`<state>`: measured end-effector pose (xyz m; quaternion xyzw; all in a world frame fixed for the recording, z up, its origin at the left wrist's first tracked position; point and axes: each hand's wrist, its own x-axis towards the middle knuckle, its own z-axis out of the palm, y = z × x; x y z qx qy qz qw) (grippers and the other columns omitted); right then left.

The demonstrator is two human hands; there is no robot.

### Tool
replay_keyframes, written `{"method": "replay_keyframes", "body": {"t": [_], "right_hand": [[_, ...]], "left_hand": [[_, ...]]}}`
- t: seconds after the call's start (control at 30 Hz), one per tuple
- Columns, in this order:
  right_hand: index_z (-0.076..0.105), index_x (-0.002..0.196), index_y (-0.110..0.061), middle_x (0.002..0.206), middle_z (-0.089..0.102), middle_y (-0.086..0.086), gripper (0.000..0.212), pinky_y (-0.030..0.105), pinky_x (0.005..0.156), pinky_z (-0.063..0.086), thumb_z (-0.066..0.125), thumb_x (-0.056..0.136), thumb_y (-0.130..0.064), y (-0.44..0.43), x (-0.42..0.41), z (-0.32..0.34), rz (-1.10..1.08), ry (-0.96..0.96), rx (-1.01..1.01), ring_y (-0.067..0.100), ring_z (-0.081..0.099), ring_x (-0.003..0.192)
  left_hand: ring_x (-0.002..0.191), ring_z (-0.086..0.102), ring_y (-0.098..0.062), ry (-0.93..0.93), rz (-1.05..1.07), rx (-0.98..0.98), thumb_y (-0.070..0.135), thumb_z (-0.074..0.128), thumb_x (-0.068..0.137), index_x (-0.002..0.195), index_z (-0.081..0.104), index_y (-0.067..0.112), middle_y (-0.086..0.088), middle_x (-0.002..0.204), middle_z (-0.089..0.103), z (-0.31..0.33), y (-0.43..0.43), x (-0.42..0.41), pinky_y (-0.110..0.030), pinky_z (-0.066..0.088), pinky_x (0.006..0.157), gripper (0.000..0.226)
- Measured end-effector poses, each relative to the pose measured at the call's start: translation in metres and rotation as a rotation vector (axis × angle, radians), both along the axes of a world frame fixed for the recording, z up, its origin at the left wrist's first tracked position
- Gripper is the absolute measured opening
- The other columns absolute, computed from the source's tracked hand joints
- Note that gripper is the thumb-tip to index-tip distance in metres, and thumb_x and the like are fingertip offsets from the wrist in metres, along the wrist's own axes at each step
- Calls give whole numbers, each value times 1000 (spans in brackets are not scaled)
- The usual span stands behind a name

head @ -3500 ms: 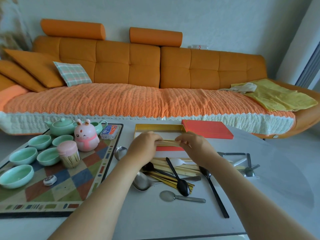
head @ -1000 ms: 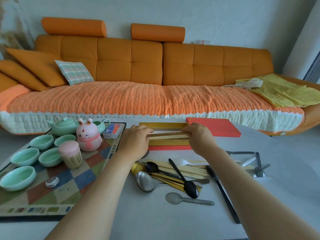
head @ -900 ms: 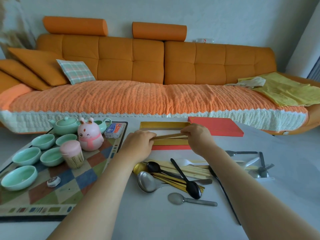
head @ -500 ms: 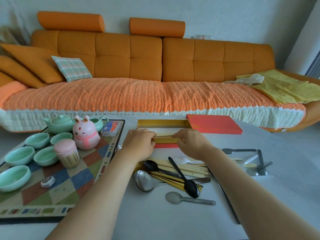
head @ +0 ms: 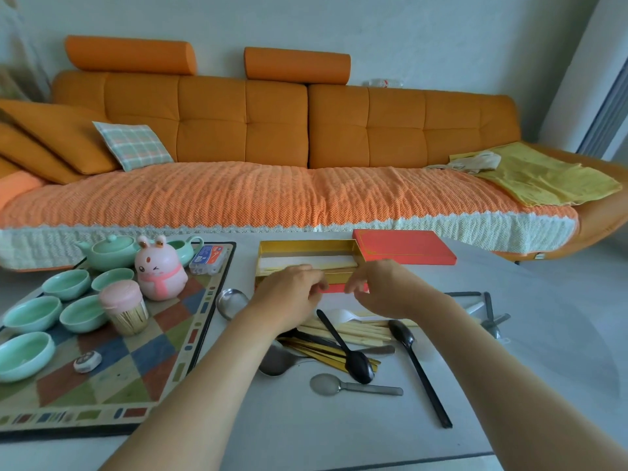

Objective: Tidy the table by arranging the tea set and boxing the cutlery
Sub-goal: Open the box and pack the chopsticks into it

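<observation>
Lying nearest on the grey table (head: 339, 436), a loose pile of black, steel and gold spoons and pale wooden chopsticks (head: 343, 338) is waiting unboxed. Both forearms are crossing over it, so a wrist pulling back could be scattering pieces. The left hand (head: 289, 295) and right hand (head: 384, 290) are hovering just apart, fingers loosely curled, gripping nothing visible. They are crowding the near rim of a gold-lined red rectangular box (head: 306, 248), and a nudge could be sliding it.

Containers:
- Mint ceramic cups (head: 32, 314) are sitting empty on the chequered mat (head: 136, 368).
- A pink-lidded jar (head: 124, 309) is holding toothpicks.
- The box is holding pale long sticks (head: 306, 262), probably chopsticks.
- Its flat red lid (head: 404, 248) is lying off, at the box's right end.
</observation>
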<state>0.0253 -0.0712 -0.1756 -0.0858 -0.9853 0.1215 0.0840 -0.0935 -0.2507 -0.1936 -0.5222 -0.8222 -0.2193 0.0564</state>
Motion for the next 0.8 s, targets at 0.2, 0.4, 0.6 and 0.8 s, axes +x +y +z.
{"method": "replay_keyframes", "body": {"t": [0.2,0.4,0.6,0.8], "right_hand": [[75,102,-34,104,68,-16,15,16,74,42,68,89,-32,10,14,-8,-87,-169,-43,-5,53,78],[72,97,-33,104,67,-13,13,21,72,46,60,93,-33,-1,5,-22,-146,-58,-29,4,55,83],[70,103,-27,99,62,-10,17,25,73,46,55,97,-32,-9,-5,-21,-87,61,-67,9,56,85],[68,111,-23,97,59,-9,20,25,68,48,52,99,-23,-6,-9,-14,-63,187,-98,10,56,80]], "left_hand": [[111,52,-10,-203,-45,-87,42,40,102,128,60,35,12,119,58,-7,14,24,-31,47,85,34],[115,53,-14,-142,-3,-84,40,40,102,127,63,32,9,124,59,-13,20,25,-39,50,89,35],[100,57,-16,-108,37,6,28,49,100,120,68,30,6,106,62,-14,18,15,-32,46,75,28],[98,58,-14,-102,135,224,17,55,98,110,72,17,3,102,66,-3,8,-12,-29,47,87,21]]}}
